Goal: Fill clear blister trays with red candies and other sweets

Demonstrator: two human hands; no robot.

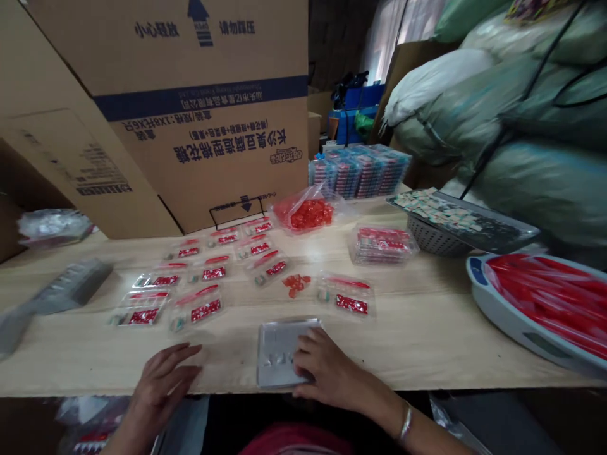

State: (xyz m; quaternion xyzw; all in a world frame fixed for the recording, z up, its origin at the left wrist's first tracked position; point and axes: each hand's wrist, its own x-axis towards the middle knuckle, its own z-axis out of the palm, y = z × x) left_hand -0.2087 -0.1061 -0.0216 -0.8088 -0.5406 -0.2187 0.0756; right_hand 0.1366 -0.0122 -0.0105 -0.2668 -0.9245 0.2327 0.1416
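Currently my right hand [327,366] lies spread on a clear plastic tray [277,370], holding nothing; my left hand [164,382] rests open, empty, on the wooden table [427,344]; cardboard carton [203,120] behind, stuffed sacks [535,139] right.

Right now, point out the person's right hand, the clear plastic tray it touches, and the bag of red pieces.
Right hand [327,370]: head view, back of the hand.
Clear plastic tray [275,341]: head view, its uncovered left part.
Bag of red pieces [310,213]: head view, red pieces inside.

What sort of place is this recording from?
Probably a small packing workshop: rows of clear plastic packs with red labels, a stack of similar packs, and a large printed cardboard carton beside bulging sacks.
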